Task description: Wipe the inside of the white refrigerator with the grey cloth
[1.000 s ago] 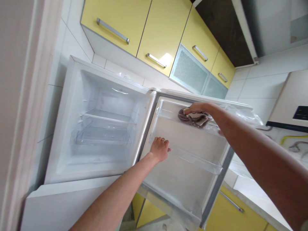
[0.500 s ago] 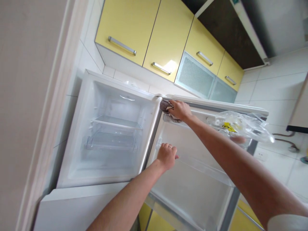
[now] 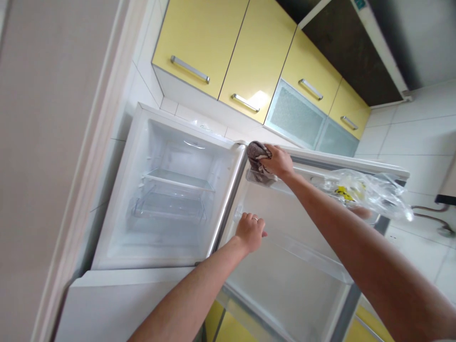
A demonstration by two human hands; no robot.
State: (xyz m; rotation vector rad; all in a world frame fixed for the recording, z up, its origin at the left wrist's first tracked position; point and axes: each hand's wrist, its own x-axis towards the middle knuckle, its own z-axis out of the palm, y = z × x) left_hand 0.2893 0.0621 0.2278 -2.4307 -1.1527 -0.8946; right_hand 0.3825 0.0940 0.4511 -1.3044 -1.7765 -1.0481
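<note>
In the head view, my right hand (image 3: 279,161) is closed around a brown-grey cloth (image 3: 257,154). The cloth lies at the top hinge-side corner of the open fridge door (image 3: 302,289), and part of it hangs into the upper door shelf (image 3: 253,177). My left hand (image 3: 251,232), with a ring on one finger, is lower on the door's inner side. Its fingers curl over the end of the middle door shelf (image 3: 313,259); their tips are hidden.
The fridge compartment (image 3: 174,237) stands open on the left, with a glass shelf (image 3: 180,179) and a clear drawer (image 3: 169,206). Clear plastic bags (image 3: 377,190) rest on the upper door shelf. Yellow wall cabinets (image 3: 199,38) hang above, and a door frame (image 3: 89,156) is at left.
The view has shifted slightly, moving the scene rightward. The cloth in my right hand now bunches higher over the door's corner and shows more. My left hand keeps its place on the shelf.
</note>
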